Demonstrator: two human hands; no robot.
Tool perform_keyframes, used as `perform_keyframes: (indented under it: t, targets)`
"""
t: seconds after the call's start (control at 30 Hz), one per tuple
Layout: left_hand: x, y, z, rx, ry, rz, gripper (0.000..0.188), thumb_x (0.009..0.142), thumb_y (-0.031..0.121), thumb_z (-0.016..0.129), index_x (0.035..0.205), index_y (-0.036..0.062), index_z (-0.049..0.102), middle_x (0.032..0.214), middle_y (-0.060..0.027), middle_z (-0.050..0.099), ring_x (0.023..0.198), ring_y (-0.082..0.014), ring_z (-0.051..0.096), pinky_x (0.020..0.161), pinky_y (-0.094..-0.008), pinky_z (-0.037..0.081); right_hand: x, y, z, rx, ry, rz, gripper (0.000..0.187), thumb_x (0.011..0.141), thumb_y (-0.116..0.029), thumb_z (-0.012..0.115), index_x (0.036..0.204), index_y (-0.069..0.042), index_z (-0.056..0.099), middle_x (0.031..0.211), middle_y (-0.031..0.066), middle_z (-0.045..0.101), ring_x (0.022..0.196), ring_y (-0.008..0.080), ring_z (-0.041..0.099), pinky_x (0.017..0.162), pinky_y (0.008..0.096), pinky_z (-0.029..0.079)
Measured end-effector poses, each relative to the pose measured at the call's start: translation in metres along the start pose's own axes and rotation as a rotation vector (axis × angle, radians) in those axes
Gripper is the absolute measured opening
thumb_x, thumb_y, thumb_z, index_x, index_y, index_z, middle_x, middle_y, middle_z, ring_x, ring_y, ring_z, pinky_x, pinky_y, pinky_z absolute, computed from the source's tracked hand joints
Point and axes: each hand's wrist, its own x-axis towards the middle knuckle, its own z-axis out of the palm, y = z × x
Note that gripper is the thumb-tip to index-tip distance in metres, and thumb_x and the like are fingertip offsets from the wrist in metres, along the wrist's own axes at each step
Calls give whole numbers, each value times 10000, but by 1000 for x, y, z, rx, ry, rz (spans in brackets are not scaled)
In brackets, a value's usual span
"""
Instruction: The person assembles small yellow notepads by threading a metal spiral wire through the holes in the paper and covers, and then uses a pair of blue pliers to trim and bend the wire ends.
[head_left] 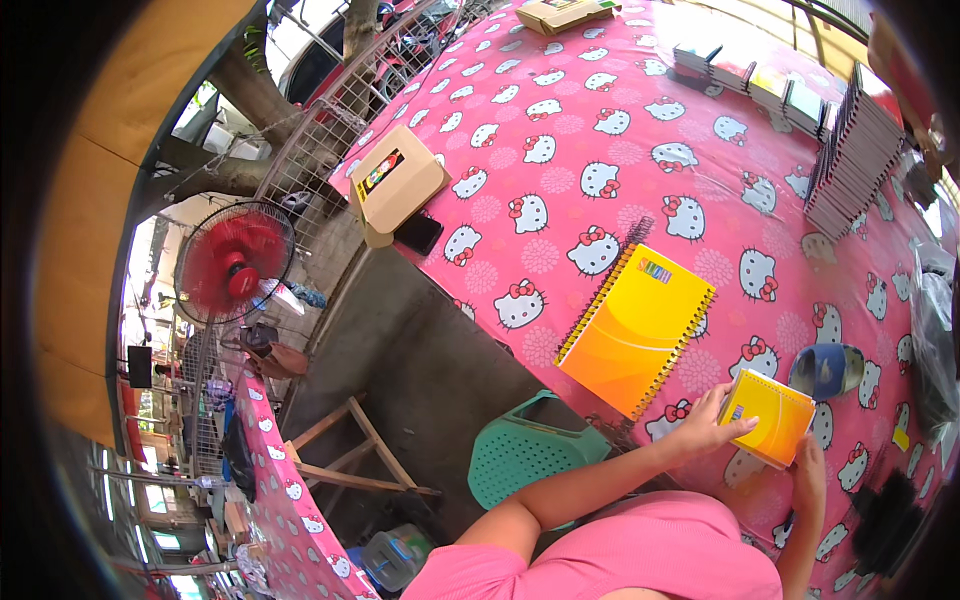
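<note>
From my remote station I find the left hand [706, 426] closed on the left edge of a small yellow-orange notebook [777, 412], thumb on its cover. The right hand [808, 474] touches its lower right corner; I cannot tell how far those fingers close. The notebook is over the pink tablecloth [620, 150], near a larger spiral notebook [638, 325].

Wears a plain pink short-sleeved T-shirt [650, 550], solid in colour and softly creased. At the T-shirt's left side, has a loose left sleeve [470, 577] in matching pink, ending above the elbow. Beyond the T-shirt, shows a bare, slender left forearm [590, 487] and left hand [712, 428]; at its right, a bare right forearm [803, 535] and right hand [809, 474], likewise slim.
</note>
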Motion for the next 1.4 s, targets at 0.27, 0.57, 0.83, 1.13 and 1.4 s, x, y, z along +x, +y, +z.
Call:
perform_keyframes:
  t: [0.27,0.57,0.83,1.13,1.4]
  targets:
    - [4,7,5,-51,21,-92,794,821,340,696,1372,-28,260,1302,-166,420,1244,-219,398,1032,-348,339,11,3,7,1,193,-273,386,887,-195,630,1180,20,500,1045,77,600,920,133,589,809,276,474]
    - [-25,37,7,330,280,397,782,839,51,633,1449,43,143,1480,-156,195,1373,-232,198,1108,-359,205,-20,-45,16,168,376,-514,216,822,71,600,956,-48,479,838,6,563,761,79,551,688,232,461]
    - [-27,64,34,866,245,724,620,790,69,659,1351,100,398,1411,-205,313,1342,-367,274,1088,-500,197,1,-14,54,-164,264,-774,199,841,37,563,959,-65,439,859,115,517,811,301,563,707,360,451]
    - [-15,88,70,939,262,908,131,708,97,739,832,72,704,801,-40,659,853,-228,540,832,-355,370,-26,-5,-108,-746,809,-516,244,686,-105,712,910,-56,632,952,147,604,949,328,557,827,411,451]
    - [-14,85,66,893,254,902,164,711,119,753,868,84,718,816,-25,663,843,-207,534,815,-340,369,-45,43,-184,-967,1120,-349,246,729,-95,700,945,-56,590,937,148,585,847,337,592,746,419,479]
